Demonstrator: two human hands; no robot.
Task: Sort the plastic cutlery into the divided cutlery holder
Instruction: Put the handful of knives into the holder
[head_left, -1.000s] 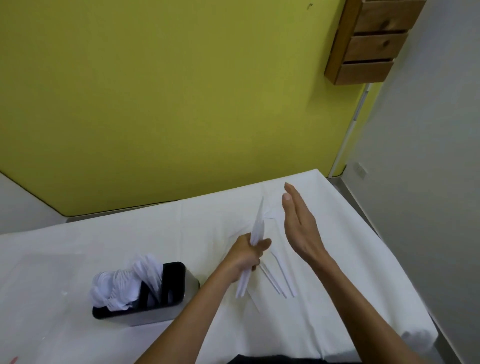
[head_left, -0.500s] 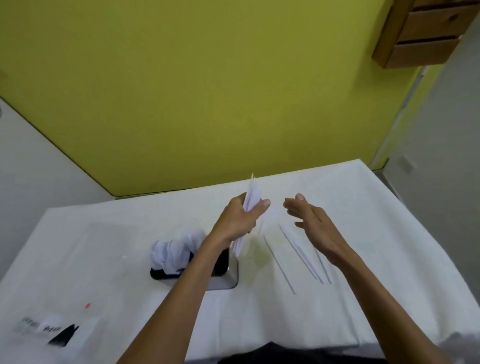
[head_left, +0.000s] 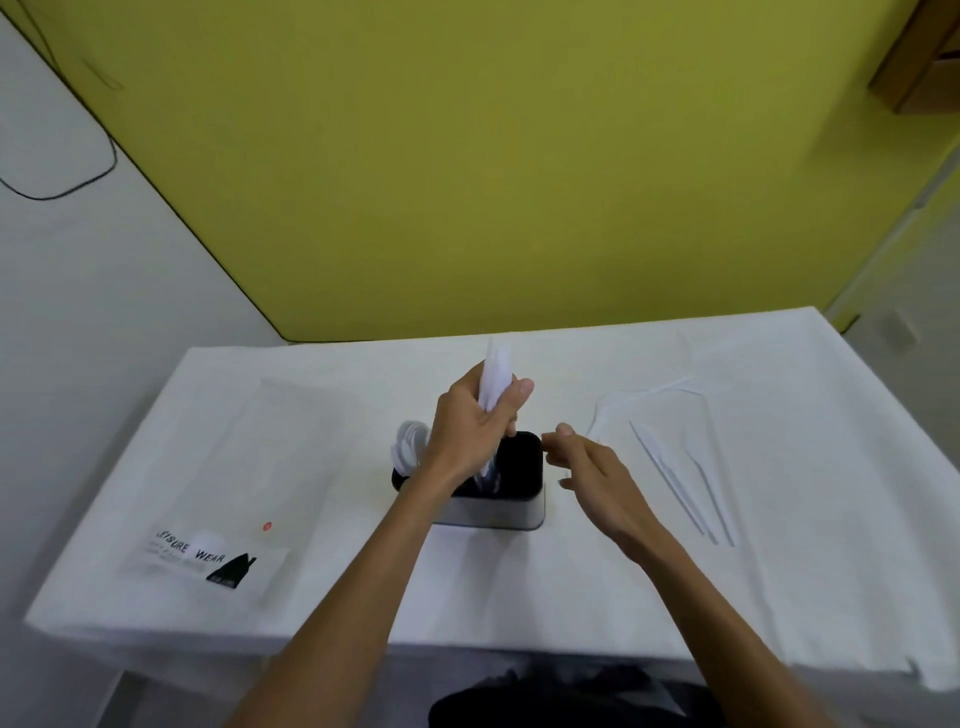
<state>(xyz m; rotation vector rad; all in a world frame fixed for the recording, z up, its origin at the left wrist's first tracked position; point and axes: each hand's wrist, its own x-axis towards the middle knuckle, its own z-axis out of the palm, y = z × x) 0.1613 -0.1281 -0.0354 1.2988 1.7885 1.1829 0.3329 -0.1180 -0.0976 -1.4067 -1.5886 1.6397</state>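
Head view: L hand (head_left: 470, 421) is clenched round a bundle (head_left: 496, 382) of white plastic cutlery, thumb across the front. The bundle's long axis is near upright, tips leaning slightly away from the person, top ends poking above the fist. Its lower ends are already dipping into the holder (head_left: 519, 512) directly below the fist, so the coming move looks like a short straight drop, not a reach. The ends sit right of the spoons (head_left: 410, 441) that fill the left compt. Can't tell which remaining compt they are in, since the wrist hides the dividers. R hand (head_left: 597, 478) is empty, fingers loosely curled, hovering just beside the holder's right wall and not touching it. It's the nearer hand to the loose knives (head_left: 670, 478), which lie flat on the table (head_left: 779, 597) to the right, well apart from the holder, long axes running near-to-far w/ a slight slant. The holder is a rounded-corner box w/ a black inside and a smooth grey metallic-looking outer wall. The cutlery is thin, stiff, glossy white, low contrast vs the white cloth, so edges are hard to pick out. The cloth is matte and a bit creased. A flat clear bag (head_left: 208, 556) w/ black print lies far left.
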